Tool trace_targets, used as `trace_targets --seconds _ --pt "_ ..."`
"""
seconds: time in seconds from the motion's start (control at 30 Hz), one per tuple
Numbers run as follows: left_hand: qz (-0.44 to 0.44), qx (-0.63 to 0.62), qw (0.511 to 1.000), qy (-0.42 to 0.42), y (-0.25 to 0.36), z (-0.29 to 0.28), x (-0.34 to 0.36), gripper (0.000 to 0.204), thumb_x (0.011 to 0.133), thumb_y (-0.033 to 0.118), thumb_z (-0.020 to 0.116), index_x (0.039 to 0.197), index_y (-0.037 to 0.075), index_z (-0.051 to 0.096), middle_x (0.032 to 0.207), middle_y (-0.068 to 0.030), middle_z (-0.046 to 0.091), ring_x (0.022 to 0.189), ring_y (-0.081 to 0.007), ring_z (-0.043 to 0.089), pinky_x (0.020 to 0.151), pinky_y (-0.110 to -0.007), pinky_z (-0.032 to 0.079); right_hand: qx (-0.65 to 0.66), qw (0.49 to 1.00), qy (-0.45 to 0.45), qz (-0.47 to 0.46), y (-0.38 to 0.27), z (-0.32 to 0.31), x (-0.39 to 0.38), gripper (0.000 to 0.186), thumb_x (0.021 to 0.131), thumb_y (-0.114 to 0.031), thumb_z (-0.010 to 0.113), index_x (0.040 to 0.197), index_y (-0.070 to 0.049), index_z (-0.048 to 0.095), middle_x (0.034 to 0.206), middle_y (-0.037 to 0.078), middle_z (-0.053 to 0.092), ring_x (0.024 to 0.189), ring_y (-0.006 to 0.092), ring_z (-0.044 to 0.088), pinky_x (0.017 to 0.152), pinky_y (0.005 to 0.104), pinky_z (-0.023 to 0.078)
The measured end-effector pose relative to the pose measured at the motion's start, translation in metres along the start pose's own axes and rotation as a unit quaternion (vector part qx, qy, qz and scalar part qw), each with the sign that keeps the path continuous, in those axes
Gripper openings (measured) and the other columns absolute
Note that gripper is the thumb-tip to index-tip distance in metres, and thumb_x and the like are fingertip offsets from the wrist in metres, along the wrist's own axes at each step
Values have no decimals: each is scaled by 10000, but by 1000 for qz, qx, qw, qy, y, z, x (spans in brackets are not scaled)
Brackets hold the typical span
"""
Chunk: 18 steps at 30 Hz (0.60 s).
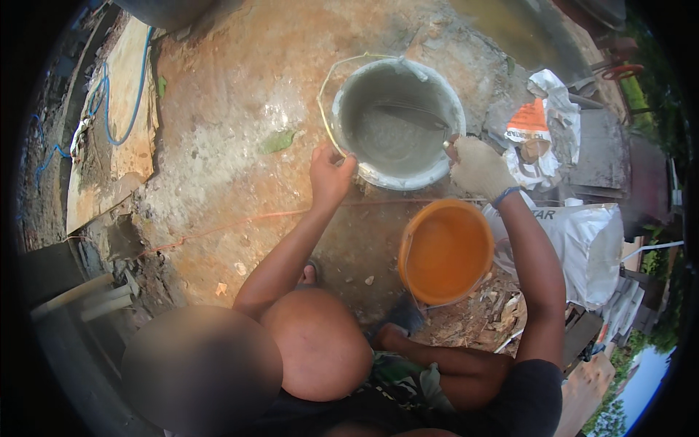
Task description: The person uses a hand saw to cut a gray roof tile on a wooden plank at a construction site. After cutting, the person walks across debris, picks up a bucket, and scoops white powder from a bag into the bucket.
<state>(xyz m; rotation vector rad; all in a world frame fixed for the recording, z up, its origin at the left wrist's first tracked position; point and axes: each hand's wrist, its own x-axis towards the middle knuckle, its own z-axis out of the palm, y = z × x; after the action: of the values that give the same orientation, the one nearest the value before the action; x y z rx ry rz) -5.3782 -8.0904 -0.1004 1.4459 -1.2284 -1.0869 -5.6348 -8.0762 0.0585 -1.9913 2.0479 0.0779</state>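
A grey-crusted bucket (349, 156) stands on the ground in front of me, with smooth grey wet mix (393, 138) inside. My left hand (333, 175), bare, is closed at the near left of its rim, pinching the thin pale-yellow bucket handle (322, 102). That handle loops out round the bucket's left side. At the right rim is my right hand (479, 166), in a light work glove, with its fingers closed. A small pale end shows at those fingers, and a dark thin edge lies in the bucket near them; I cannot tell what the hand holds.
An orange bucket (405, 251) stands nearer to me, below the grey one. To the right are a torn white-and-orange bag (553, 109) and a white sack (582, 247). Boards (135, 124) and a blue hose (131, 131) lie at the left. A reddish string (240, 221) crosses the ground.
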Motion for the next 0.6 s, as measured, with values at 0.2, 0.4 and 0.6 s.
trace_targets --seconds 0.2,0.4,0.6 --pt "-25 -8 999 -18 6 -1 -10 217 860 184 750 959 -8 725 1133 -151 657 984 -266 684 874 -379 539 -117 992 -42 5 -32 17 47 239 896 -111 584 1050 1 728 1040 228 730 997 385 713 862 468 571" --pt "-1 53 999 -5 4 -3 -12 222 887 205 762 942 -9 740 1245 -169 663 1088 -270 668 939 -362 531 -155 974 -156 -46 -42 35 52 253 892 -85 556 1040 -20 750 1090 215 737 1026 374 717 892 452 574" --pt "-14 2 1000 -21 3 7 -22 218 894 192 768 975 -7 733 1239 -166 657 1060 -253 683 921 -357 545 -102 993 -57 -14 -34 33 46 258 876 -114 582 1055 -29 747 1064 203 740 1031 358 716 885 452 579"
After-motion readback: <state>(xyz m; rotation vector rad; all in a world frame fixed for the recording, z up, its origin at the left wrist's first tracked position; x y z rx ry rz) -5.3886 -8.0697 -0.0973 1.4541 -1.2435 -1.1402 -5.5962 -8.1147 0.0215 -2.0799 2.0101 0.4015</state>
